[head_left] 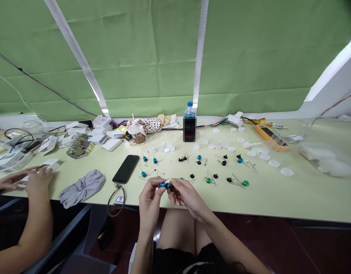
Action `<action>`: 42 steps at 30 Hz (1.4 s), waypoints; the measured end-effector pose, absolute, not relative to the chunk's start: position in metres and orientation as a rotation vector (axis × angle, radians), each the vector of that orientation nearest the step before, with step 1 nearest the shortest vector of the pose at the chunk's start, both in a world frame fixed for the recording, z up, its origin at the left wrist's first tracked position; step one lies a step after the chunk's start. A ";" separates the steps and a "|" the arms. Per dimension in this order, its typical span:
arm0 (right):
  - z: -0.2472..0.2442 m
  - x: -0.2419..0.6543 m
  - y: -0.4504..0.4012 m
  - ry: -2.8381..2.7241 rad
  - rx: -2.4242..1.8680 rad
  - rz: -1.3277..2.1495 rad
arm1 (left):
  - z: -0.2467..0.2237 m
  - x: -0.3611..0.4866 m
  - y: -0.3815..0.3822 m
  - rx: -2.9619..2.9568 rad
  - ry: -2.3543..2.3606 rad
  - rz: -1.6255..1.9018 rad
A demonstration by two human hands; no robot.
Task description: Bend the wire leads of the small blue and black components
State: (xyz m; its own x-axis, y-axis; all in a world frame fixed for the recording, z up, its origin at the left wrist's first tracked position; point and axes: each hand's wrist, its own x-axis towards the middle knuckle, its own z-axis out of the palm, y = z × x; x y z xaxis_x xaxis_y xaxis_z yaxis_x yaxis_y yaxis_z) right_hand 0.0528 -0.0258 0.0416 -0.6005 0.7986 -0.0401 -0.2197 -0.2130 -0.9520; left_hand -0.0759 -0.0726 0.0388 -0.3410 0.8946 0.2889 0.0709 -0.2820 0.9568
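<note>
Left hand [149, 201]: pinching one small shiny blue bead [165, 185] on thin wire, fingers pressed together
Right hand [187, 196]: pinching the same bead from the other side
Bead spot: near the front edge of the pale yellow table [306, 201], about the middle
Close by: one black phone [125, 169], left of both hands

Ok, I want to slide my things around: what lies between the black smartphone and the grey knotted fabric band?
Only a narrow strip of bare pale tabletop, seen in the head view, between the smartphone and the band.

We're pinching w/ L hand [150, 201] & R hand [186, 196] close together, L forearm [142, 255] near upright, R forearm [229, 243] slanting in.
</note>
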 end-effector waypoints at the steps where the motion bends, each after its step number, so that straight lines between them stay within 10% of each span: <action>1: 0.041 0.052 -0.029 -1.411 -0.747 1.734 | 0.038 -0.076 -0.072 1.230 1.336 1.699; 7: 0.035 0.058 -0.035 -1.782 -0.738 0.805 | 0.036 -0.080 -0.070 1.027 1.432 1.931; 18: 0.036 0.021 0.131 -2.378 -1.150 0.552 | 0.038 -0.092 -0.078 1.067 1.323 1.736; 42: -0.006 0.007 0.133 -2.765 -1.364 0.231 | 0.026 -0.108 -0.071 0.890 1.258 1.754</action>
State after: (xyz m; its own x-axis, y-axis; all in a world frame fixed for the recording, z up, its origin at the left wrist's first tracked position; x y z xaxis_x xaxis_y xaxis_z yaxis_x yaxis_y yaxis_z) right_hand 0.0074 0.1330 -0.0064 -0.6098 0.7923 -0.0212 0.7848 0.5999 -0.1555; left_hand -0.1075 -0.0709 0.0256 -0.4457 0.8901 0.0954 -0.1947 -0.2004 0.9602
